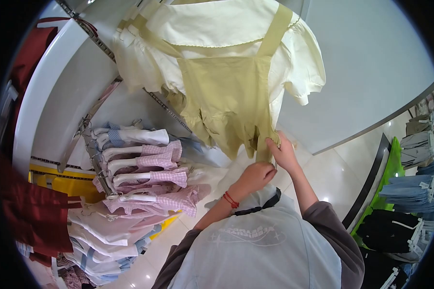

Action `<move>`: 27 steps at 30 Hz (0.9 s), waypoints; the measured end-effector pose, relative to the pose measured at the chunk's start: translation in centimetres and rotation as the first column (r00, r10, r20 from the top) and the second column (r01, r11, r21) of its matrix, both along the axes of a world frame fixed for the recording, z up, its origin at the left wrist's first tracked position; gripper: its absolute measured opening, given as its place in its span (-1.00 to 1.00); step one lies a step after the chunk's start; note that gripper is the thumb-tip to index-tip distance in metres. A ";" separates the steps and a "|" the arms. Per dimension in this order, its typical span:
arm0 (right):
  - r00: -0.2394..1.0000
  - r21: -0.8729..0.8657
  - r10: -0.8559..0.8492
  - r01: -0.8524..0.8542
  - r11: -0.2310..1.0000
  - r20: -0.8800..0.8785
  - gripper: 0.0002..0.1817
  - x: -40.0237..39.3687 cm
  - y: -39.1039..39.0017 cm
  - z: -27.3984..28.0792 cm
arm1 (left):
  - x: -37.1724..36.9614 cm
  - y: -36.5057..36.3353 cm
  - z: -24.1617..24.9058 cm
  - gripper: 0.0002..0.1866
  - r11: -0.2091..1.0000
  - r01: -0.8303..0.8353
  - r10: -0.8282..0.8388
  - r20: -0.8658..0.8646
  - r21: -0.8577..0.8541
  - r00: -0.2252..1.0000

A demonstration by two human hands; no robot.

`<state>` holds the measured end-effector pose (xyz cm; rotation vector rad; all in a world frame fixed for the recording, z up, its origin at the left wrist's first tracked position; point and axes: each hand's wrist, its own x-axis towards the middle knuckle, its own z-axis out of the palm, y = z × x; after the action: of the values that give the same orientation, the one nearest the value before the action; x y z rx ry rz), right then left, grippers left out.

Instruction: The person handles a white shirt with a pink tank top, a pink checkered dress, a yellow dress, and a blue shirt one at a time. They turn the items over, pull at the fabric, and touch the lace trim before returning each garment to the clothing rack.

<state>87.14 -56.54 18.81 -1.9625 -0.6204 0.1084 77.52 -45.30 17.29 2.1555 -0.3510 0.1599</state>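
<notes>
An olive-khaki overall romper (222,89) with gathered, ruffled legs hangs in front of me over a cream blouse (301,62) with puff sleeves and a wide collar. My right hand (283,153) pinches a khaki fabric strap (264,152) at the romper's lower right side. My left hand (259,174), with a red cord bracelet at the wrist, is closed just below, at the strap's lower end. Its fingertips are partly hidden, but the fabric runs into them.
On the left, a metal rail (92,156) carries pink gingham garments (171,176) and white ones on hangers. Dark red clothing (31,216) hangs at far left. Folded jeans (407,192) and black trousers (388,229) hang at right by a green panel (383,185).
</notes>
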 end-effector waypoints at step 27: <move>0.916 0.054 -0.022 0.000 0.999 0.402 -0.77 -3.8 -2.4 -0.3 | -0.3 1.7 -7.1 -0.59 0.647 -0.410 0.152 -0.418 -0.643 0.896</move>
<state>83.31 -58.98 18.53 -1.9486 -0.8685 -0.3265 77.23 -43.60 10.22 1.3822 0.2431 0.0880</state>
